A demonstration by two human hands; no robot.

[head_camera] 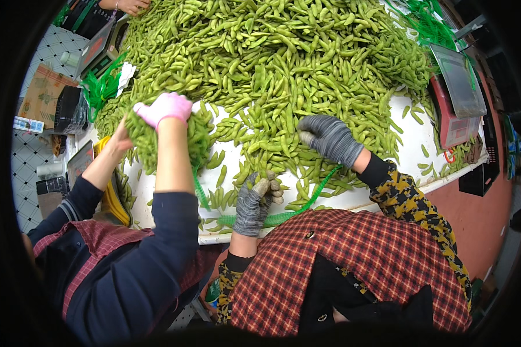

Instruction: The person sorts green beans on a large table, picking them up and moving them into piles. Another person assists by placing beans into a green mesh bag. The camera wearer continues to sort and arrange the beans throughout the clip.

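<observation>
My left hand [257, 200], in a grey knitted glove with pale fingertips, is near the table's front edge with its fingers curled. Green soybean pods show at its fingertips, but whether they are held or lie behind is unclear. A long green mesh net [306, 205] passes by the left wrist and runs up to my right wrist. My right hand [330, 139], gloved alike, rests palm down over the front of the soybean pod pile [282, 82]. Its fingers bend inward, and what is beneath them is hidden.
On my left, a co-worker's pink-gloved hand [167, 110] and bare hand [121, 138] hold a filled mesh bag [150, 147]. A red scale [458, 117] stands right on the white table [410, 152], another scale [100, 45] far left. Another person's hand [132, 5] is behind.
</observation>
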